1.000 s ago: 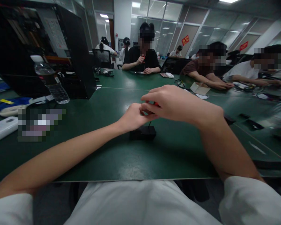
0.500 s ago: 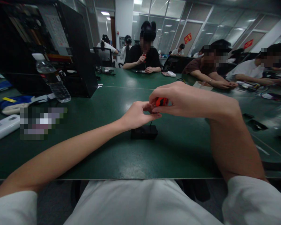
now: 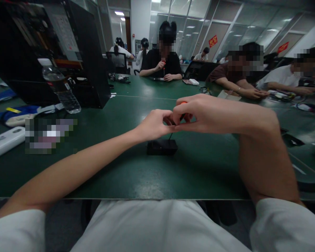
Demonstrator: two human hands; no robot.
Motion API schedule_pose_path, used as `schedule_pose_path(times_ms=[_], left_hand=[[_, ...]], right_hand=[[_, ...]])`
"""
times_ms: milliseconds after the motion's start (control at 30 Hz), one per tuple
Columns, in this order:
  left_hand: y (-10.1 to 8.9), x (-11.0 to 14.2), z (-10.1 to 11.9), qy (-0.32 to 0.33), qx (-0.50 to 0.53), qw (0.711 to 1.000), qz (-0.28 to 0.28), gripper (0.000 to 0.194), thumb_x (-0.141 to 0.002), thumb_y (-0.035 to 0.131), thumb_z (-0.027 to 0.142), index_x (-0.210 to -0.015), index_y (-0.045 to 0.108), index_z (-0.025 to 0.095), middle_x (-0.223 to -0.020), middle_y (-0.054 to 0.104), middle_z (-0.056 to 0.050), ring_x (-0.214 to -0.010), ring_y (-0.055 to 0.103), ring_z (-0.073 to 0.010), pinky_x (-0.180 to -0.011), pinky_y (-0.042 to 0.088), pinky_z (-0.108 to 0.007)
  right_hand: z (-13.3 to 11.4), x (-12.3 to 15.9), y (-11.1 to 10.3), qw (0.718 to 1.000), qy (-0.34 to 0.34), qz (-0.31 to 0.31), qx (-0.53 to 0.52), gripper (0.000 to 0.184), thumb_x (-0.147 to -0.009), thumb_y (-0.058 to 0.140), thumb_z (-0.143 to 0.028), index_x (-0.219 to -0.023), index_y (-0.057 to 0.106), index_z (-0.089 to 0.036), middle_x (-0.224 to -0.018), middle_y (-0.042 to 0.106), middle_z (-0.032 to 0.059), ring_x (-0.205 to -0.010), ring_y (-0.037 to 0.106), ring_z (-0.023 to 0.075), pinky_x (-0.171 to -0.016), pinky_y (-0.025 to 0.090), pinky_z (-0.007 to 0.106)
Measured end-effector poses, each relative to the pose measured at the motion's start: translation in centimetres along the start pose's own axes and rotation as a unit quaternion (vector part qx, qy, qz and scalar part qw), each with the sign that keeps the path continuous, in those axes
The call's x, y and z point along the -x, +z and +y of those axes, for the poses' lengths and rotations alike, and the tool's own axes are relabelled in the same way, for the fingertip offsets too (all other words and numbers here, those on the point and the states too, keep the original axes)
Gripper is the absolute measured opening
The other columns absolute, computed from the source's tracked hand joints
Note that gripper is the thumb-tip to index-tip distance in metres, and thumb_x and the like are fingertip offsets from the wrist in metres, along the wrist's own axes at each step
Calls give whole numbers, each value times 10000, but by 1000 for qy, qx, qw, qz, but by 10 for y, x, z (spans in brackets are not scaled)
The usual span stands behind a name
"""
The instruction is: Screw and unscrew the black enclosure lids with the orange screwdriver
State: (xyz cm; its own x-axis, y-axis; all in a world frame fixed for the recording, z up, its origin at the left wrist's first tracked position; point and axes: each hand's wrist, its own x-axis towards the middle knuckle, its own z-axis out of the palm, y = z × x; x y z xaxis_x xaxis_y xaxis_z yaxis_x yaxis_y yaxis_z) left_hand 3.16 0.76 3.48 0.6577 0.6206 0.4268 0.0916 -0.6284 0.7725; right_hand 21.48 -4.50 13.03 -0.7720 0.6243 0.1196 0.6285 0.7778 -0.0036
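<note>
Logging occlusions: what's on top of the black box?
A thin dark shaft reaches toward the black box below the left hand and right hand. Hands hide its upper end; contact is unclear.

Bright orange handle (image 3: 183,103): mostly hidden inside bare right hand (image 3: 199,112). Thin dark shaft (image 3: 170,136): top lost behind both that and bare left hand (image 3: 154,122). 10 o'clock: black metal computer case (image 3: 88,59), cut by edge. 9 o'clock: glossy white oblong object (image 3: 7,142) cut off; 1 flat purplish item (image 3: 51,136) pixelated.

This shared worktable (image 3: 136,175) and glass partitions (image 3: 186,40) suggest a workshop.
</note>
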Motion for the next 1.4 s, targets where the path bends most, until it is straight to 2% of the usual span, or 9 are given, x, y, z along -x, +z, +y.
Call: schedule_pose_path(times_ms=[67,133,267,333,467,567,767,867,1400], left_hand=[[3,1,1,-5,-36,999,33,250,-792,782,352,-848,728,114,-788,714,-36,-747,654,-174,-689,476,-267],[3,1,0,-6,-42,999,33,259,-822,754,365,-893,737,116,-804,721,-39,-770,659,-183,-708,478,-276],[-5,-1,-4,7,36,996,-76,282,-901,656,374,-997,738,122,-913,742,-49,-888,677,-209,-816,511,-316],[-8,-1,-5,17,56,994,-94,280,-898,662,380,-976,740,123,-921,741,-47,-898,674,-211,-837,514,-327],[-4,0,-4,-3,33,999,-25,286,-825,755,396,-859,724,114,-823,718,-45,-807,659,-193,-766,508,-302],[1,1,-5,-15,28,999,1,315,-803,776,404,-894,718,108,-825,723,-56,-778,661,-188,-720,508,-291],[-16,1,5,-4,78,988,-135,208,-848,707,278,-962,768,115,-938,775,-76,-886,707,-193,-839,544,-313],[-29,2,16,-19,71,981,-178,173,-818,736,259,-909,790,123,-889,780,-61,-871,720,-204,-840,558,-321],[-44,2,24,-35,44,973,-223,95,-774,787,225,-822,821,150,-816,782,-44,-805,732,-209,-805,568,-299]], right_hand=[[3,-3,3,1000,10,4,8,210,-945,599,-367,-930,724,-199,-856,704,40,-721,591,149,-650,343,276],[7,-4,5,999,25,17,27,237,-968,566,-361,-930,724,-188,-794,701,33,-683,581,140,-639,326,275],[8,-1,3,1000,-3,17,22,197,-968,543,-275,-929,712,-184,-815,698,39,-713,583,141,-648,334,267],[7,2,0,1000,-29,0,9,172,-966,545,-264,-971,704,-198,-900,705,42,-786,602,152,-677,359,263],[3,2,0,1000,13,13,14,248,-971,581,-414,-1092,665,-215,-886,697,29,-743,595,160,-646,352,268],[2,0,3,998,45,33,38,266,-976,559,-440,-1033,658,-198,-740,652,18,-626,534,148,-601,308,280],[-3,-2,-2,1000,11,21,-11,252,-991,521,-388,-907,650,-189,-680,625,9,-589,512,134,-601,307,285],[-9,-2,-4,999,-6,32,-27,222,-982,524,-360,-916,653,-193,-678,624,0,-590,516,134,-604,313,284],[-14,-7,0,998,-45,38,-22,157,-979,530,-306,-928,635,-201,-687,624,-16,-595,513,118,-605,317,266]])
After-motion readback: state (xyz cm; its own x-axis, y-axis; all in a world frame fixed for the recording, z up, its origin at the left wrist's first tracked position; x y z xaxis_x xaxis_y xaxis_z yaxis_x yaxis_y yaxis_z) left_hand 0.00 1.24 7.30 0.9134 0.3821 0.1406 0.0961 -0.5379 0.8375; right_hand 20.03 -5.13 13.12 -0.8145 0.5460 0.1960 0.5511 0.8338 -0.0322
